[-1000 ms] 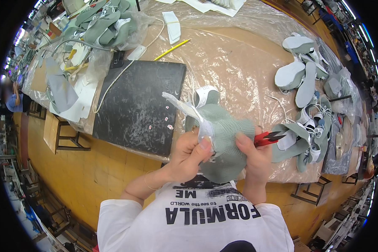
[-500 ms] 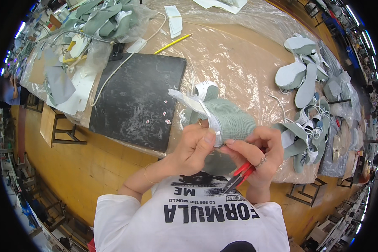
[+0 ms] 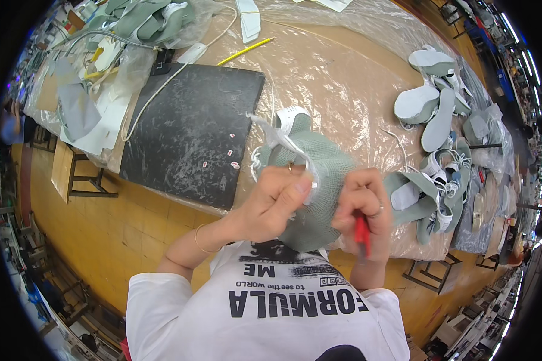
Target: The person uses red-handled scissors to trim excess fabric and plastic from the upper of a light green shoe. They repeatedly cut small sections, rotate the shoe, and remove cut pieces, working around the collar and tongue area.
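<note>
A grey-green mesh shoe upper [image 3: 326, 153] with a white lining hangs over the table's near edge in front of me. My left hand [image 3: 275, 201] is closed on the upper's pale collar edge, thumb on top. My right hand [image 3: 364, 201], blurred by motion, is curled beside the upper's right side, with red-handled scissors [image 3: 361, 236] tucked in the palm. Whether its fingertips also pinch the fabric or a thread cannot be made out. White laces show behind my left hand.
A black board [image 3: 190, 135] lies left on the plastic-covered table, with small paper labels on it. Beyond it is a yellow pencil [image 3: 245, 52]. Shoe uppers [image 3: 436, 191] and white-soled shoe pieces [image 3: 417, 103] are piled at right. More uppers [image 3: 153, 23] lie far left.
My right hand has moved up and away from the collar edge, its scissors turned more upright. The upper has tilted, and more of it shows below my hands.
</note>
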`<state>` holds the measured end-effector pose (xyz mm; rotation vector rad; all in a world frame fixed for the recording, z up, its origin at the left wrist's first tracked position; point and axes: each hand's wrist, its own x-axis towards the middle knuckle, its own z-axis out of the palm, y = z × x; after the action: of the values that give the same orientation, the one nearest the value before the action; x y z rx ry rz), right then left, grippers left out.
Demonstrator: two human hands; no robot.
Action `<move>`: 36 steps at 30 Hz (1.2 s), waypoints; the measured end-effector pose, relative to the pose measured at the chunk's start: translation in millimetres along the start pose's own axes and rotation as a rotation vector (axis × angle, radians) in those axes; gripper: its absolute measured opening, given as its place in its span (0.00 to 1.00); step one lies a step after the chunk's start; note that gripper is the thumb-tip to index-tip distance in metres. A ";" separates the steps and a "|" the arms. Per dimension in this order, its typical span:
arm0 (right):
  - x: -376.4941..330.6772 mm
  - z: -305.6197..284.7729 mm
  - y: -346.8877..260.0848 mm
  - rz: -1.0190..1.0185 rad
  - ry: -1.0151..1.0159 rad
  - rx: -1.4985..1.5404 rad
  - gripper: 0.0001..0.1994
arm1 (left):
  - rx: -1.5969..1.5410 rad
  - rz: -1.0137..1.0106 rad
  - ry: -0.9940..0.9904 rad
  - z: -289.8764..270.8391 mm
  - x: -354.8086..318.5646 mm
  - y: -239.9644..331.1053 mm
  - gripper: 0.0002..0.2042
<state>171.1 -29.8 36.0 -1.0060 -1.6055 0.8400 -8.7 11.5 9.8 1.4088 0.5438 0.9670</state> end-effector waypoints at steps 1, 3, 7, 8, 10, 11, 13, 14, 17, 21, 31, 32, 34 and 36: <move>-1.5 0.1 -0.5 0.007 0.031 0.107 0.09 | -0.044 0.004 0.016 -0.3 0.6 -1.1 0.19; -3.7 1.0 -1.1 0.001 0.063 0.071 0.10 | -0.018 0.025 0.014 0.6 0.6 -2.5 0.19; -2.8 6.1 2.5 -0.192 0.079 -0.341 0.12 | 0.020 0.032 0.026 6.8 -1.4 -3.5 0.19; -3.0 6.2 2.2 -0.217 0.072 -0.435 0.12 | 0.003 0.030 0.004 7.3 -1.6 -3.9 0.19; -3.1 5.1 1.1 -0.244 0.079 -0.456 0.13 | -0.029 0.018 -0.019 8.1 -1.9 -4.8 0.18; -3.6 4.2 -0.2 -0.257 0.071 -0.452 0.13 | -0.053 0.030 -0.037 8.8 -2.6 -5.2 0.19; -3.6 0.8 -2.4 -0.321 0.018 -0.530 0.12 | -0.101 0.034 -0.037 10.4 -4.4 -5.8 0.19; -3.5 0.3 -2.9 -0.357 0.011 -0.545 0.12 | -0.106 0.012 -0.032 10.5 -4.8 -6.4 0.20; -3.3 2.0 -2.0 -0.350 -0.037 -0.684 0.11 | -0.122 -0.042 -0.029 9.8 -6.8 -7.1 0.21; -3.3 8.0 3.2 -0.171 -0.047 -0.346 0.08 | -0.169 -0.110 -0.045 5.8 -11.0 -5.0 0.22; -8.3 8.6 -1.8 -0.221 0.077 -0.500 0.12 | 0.075 0.087 -0.047 5.2 -6.7 -4.2 0.20; -7.8 8.1 -2.4 -0.258 0.070 -0.551 0.13 | 0.084 0.089 -0.062 4.9 -6.0 -3.3 0.19; -6.8 5.8 -4.0 -0.302 0.054 -0.616 0.14 | 0.098 0.098 -0.088 4.4 -4.6 -1.8 0.19; -5.6 3.5 -4.5 -0.322 0.036 -0.633 0.14 | 0.138 0.120 -0.096 5.0 -3.0 -1.6 0.18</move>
<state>167.5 -36.9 37.0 -1.1317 -1.9847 0.0817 -5.8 6.3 8.2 1.6181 0.4651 0.9659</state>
